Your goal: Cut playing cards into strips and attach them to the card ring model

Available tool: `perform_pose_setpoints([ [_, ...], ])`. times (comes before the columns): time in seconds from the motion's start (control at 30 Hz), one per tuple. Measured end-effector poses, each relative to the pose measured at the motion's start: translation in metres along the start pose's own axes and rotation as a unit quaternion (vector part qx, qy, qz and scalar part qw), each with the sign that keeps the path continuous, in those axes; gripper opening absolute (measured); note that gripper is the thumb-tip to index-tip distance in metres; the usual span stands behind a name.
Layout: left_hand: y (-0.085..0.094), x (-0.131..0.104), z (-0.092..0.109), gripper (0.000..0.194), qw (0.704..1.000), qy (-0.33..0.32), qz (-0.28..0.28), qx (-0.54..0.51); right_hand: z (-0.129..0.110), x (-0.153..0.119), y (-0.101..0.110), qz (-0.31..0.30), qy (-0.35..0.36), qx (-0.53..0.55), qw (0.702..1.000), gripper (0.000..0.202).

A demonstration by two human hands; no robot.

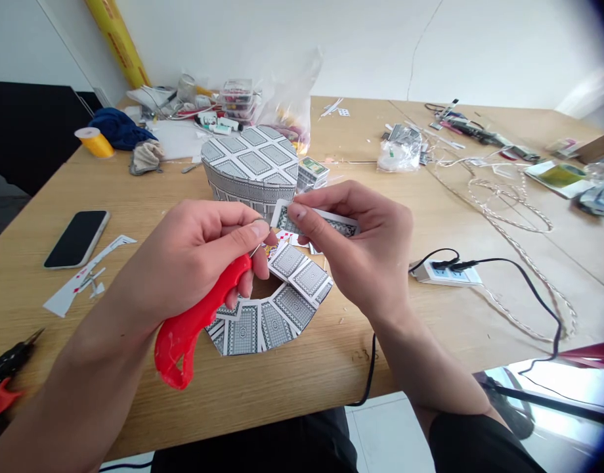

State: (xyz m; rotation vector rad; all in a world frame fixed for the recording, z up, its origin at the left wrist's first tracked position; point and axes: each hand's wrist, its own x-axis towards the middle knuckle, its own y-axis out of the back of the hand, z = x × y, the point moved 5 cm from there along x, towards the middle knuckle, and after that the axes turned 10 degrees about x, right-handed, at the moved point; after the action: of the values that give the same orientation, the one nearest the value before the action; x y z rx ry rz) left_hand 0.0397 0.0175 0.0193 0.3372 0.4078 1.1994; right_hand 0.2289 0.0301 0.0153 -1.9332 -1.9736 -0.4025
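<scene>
Grey-patterned playing card (pixel 326 225) pinched in right hand (pixel 366 249), red-handled scissors (pixel 194 328) – left hand (pixel 194 256).

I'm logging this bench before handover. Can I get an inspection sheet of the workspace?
Surface: wooden table, crowded along the far edge.
Job's things: ring of playing cards under the hands; card-covered round box behind it.
Clutter: phone, card scraps, yellow tape roll, plastic bags, pliers.
Grips: left hand holds red-handled scissors; right hand pinches one card.
Cables: black cord plugged into white power strip; twisted wire.
Surroundings: white wall.
</scene>
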Motion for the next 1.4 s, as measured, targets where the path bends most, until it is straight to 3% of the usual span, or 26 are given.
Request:
perform_pose_setpoints([
  [0.43, -0.0041, 0.0008, 0.0027, 0.037, 0.999, -0.005, 0.014, -0.037, 0.0018, -0.0026, -0.0026, 0.011, -0.002, 0.006, 1.0, 0.012],
  [0.77, -0.0014, 0.0014, 0.0037, 0.036, 1.0, -0.023, 0.013, -0.01, 0.002, -0.0017, -0.0026, 0.012, -0.005, 0.014, 1.0, 0.01],
  [1.0, 0.0012, -0.0006, 0.0017, 0.035, 1.0, 0.007, 0.002, 0.01, 0.0018, -0.0012, -0.0036, 0.01, 0.002, 0.023, 1.0, 0.009],
  [1.4, -0.0053, 0.0002, 0.0038, 0.033, 0.999, -0.013, 0.034, -0.021, 0.0055, -0.0055, -0.0067, 0.025, 0.003, 0.028, 0.999, 0.01],
])
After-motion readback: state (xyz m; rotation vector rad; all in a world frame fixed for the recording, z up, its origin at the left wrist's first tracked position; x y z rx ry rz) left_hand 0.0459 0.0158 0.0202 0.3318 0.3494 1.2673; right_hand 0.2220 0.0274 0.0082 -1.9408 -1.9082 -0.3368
